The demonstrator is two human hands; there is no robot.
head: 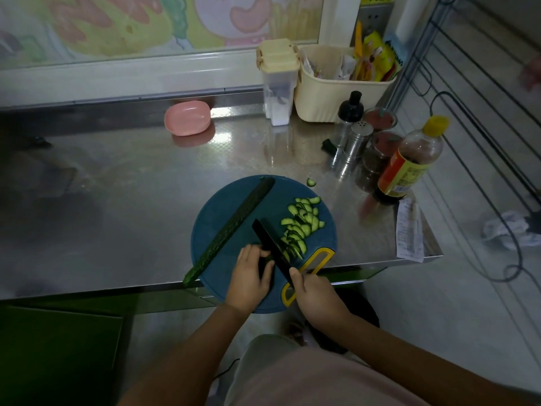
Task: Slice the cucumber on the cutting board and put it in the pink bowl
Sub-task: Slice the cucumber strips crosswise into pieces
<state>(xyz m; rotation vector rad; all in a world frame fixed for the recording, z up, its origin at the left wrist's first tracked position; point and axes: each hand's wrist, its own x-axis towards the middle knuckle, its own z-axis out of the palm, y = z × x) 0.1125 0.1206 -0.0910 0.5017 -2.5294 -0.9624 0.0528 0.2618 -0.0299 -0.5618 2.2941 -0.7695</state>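
On the shiny steel table [131,186], at its front edge, a round dark-blue plastic cutting board [222,218], reaching a little over that edge. On the left part of the board, a long dark-green half of cucumber [231,227], lying slanted, its near end past the rim of the board. On the right part, a row of pale-green half-moon cucumber slices [301,221], leaning one on another. One single slice [311,182] off the board, on the steel just beyond the far rim.

Left hand [248,276] at the near middle of the board, fingers curled over a short dark cucumber stub [265,263] and holding it down; most of the stub hidden under the fingers. Right hand [313,291] closed tight round the handle of a black-bladed knife [269,241], forefinger laid on the back of the blade, the handle itself hidden inside the fist. Blade slanted, between the stub and the nearest slices, just beside the left fingertips. Not possible to tell whether touching the board.

Under the right hand, at the near right rim, a yellow loop-shaped plastic part [314,260]; hard to say whether belonging to the board.

Far at the back of the table, against the raised ledge and well apart from the board, the pink oval plastic bowl [188,117].

At the back right, a cream plastic basket [328,92] with packets, a small steel shaker [358,139], and a brown bottle with yellow cap [409,162].
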